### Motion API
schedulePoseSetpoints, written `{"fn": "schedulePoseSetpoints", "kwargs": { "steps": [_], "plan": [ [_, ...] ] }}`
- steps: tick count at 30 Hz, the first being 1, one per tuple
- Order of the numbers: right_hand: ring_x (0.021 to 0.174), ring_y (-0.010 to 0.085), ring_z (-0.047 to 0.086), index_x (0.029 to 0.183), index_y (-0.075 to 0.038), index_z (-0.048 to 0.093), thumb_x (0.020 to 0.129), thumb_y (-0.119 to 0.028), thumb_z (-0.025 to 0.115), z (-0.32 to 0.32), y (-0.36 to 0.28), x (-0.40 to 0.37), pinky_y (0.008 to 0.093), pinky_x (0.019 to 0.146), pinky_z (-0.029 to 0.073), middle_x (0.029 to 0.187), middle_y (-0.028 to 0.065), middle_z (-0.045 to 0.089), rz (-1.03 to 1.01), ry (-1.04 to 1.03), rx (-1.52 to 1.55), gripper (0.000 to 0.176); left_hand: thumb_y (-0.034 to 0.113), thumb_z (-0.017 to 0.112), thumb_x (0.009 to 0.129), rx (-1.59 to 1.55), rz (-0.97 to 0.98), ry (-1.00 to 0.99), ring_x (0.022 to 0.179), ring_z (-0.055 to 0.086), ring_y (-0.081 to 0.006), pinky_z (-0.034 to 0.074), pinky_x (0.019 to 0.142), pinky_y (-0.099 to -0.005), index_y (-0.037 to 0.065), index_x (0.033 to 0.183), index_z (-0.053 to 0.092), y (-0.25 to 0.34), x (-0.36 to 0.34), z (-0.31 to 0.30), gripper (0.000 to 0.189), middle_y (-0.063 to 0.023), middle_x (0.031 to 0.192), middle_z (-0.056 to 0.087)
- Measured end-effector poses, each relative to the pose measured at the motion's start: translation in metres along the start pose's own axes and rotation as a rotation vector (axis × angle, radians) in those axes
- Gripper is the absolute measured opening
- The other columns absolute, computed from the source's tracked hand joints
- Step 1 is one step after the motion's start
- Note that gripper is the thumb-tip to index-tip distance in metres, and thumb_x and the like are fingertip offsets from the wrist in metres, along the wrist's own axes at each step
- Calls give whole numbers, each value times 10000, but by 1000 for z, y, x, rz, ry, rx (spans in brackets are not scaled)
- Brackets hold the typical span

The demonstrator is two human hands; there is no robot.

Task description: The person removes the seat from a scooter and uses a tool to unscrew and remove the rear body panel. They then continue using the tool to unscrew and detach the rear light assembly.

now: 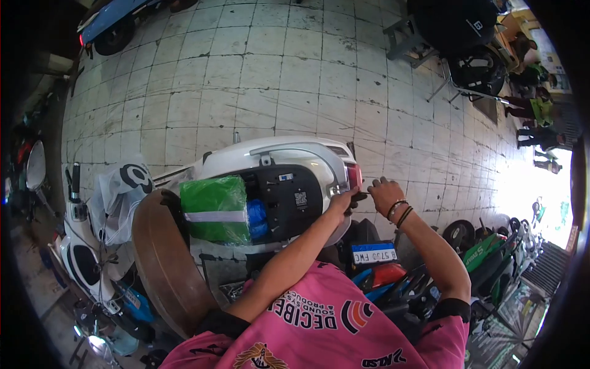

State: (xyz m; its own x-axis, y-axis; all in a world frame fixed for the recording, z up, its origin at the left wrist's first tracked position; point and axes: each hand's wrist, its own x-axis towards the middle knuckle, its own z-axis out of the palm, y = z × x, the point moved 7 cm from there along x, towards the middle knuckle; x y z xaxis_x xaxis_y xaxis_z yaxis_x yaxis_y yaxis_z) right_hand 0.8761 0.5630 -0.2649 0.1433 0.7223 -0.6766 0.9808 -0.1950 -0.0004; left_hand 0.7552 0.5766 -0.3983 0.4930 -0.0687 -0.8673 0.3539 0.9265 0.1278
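Observation:
A white scooter (227, 158) stands in front of me with its brown seat (163, 246) tipped up. My left hand (344, 200) is closed at the scooter's rear, by the red tail light (354, 176); what its fingers hold is hidden. Just to the right, my right hand (386, 195) has its fingers curled together. A thin dark piece shows between the two hands, too small to name. In the opened seat area lies a green package (214, 198) in clear wrap with a pale band. Next to it is a blue bundle (257, 219).
A white plastic bag (120, 190) hangs near the handlebar. Behind my right arm stand several parked motorbikes (485, 252), and a number plate (374, 253) shows below my hands. A black round-topped stool (452, 27) and a blue scooter (117, 21) stand across the tiled floor (264, 86). People (541, 111) are far right.

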Motion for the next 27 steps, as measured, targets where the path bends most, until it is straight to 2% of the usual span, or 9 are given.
{"fn": "schedulePoseSetpoints", "kwargs": {
  "steps": [2, 4, 7, 10, 18, 20, 21, 24, 27],
  "plan": [
    [987, 331, 702, 1238, -146, 705, 848, -96, 651, -7, 1, -6, 514, 784, 585, 958, 114, 716, -87, 320, -58, 397, 392, 738, 971, -19, -22, -3, 557, 460, -63, 279, 507, -262, 178, 893, 759, -6, 10, -1, 229, 65, 745, 662],
    [914, 304, 726, 1279, -88, 679, 903, -118, 649, -5, 4, -17, 451, 726, 613, 1015, 118, 742, -10, 285, 65, 379, 401, 793, 926, -47, 10, 28, 536, 472, -118, 339, 482, -306, 122, 907, 762, -9, 14, -3, 281, 3, 700, 609],
    [666, 208, 699, 1240, 63, 648, 997, -264, 688, 25, 9, -31, 381, 602, 630, 1081, 164, 760, 457, -221, 1630, 409, 371, 786, 937, -59, 8, 24, 544, 471, -120, 337, 475, -316, 114, 904, 756, -6, 7, -3, 261, 8, 701, 598],
    [652, 188, 675, 1182, 56, 676, 1019, -264, 672, 11, 5, -27, 383, 607, 637, 1055, 143, 766, 549, -174, 1816, 359, 387, 733, 979, -6, 46, 79, 537, 383, -73, 290, 498, -268, 155, 883, 740, 5, -8, 3, 251, 56, 681, 551],
    [741, 196, 683, 1188, -23, 703, 995, -169, 659, 31, 16, -19, 395, 634, 608, 1003, 107, 749, 545, -108, 1603, 246, 368, 713, 994, -19, -38, -25, 610, 460, -68, 299, 502, -252, 165, 947, 744, -4, 2, 0, 210, 62, 717, 603],
    [859, 250, 718, 1173, -145, 733, 907, -74, 647, -13, 4, -13, 408, 743, 614, 1053, 94, 732, -9, 195, 498, 288, 349, 720, 993, -122, -52, -23, 608, 482, -52, 304, 495, -223, 153, 970, 752, -5, 0, 0, 200, 58, 751, 647],
    [945, 303, 718, 1228, -186, 713, 822, -59, 659, -30, -7, -16, 424, 808, 596, 1096, 93, 693, -52, 94, 267, 429, 349, 720, 993, -120, -57, -21, 608, 482, -52, 304, 495, -223, 153, 970, 752, -3, -6, 1, 200, 58, 751, 647],
    [957, 303, 719, 1284, -200, 680, 786, -95, 695, -25, -19, -27, 467, 794, 587, 1089, 94, 671, -256, 249, 55, 509, 333, 737, 984, -111, -33, 5, 590, 479, -39, 302, 479, -208, 138, 1006, 763, 1, -14, 4, 198, 48, 775, 673],
    [918, 305, 744, 1407, -109, 608, 881, -201, 726, -42, -1, -37, 406, 806, 596, 1146, 103, 737, -29, 166, 397, 547, 334, 760, 970, -49, 30, 68, 540, 424, -48, 278, 460, -227, 133, 920, 750, -4, 1, 0, 207, 54, 704, 615]
  ]
}}
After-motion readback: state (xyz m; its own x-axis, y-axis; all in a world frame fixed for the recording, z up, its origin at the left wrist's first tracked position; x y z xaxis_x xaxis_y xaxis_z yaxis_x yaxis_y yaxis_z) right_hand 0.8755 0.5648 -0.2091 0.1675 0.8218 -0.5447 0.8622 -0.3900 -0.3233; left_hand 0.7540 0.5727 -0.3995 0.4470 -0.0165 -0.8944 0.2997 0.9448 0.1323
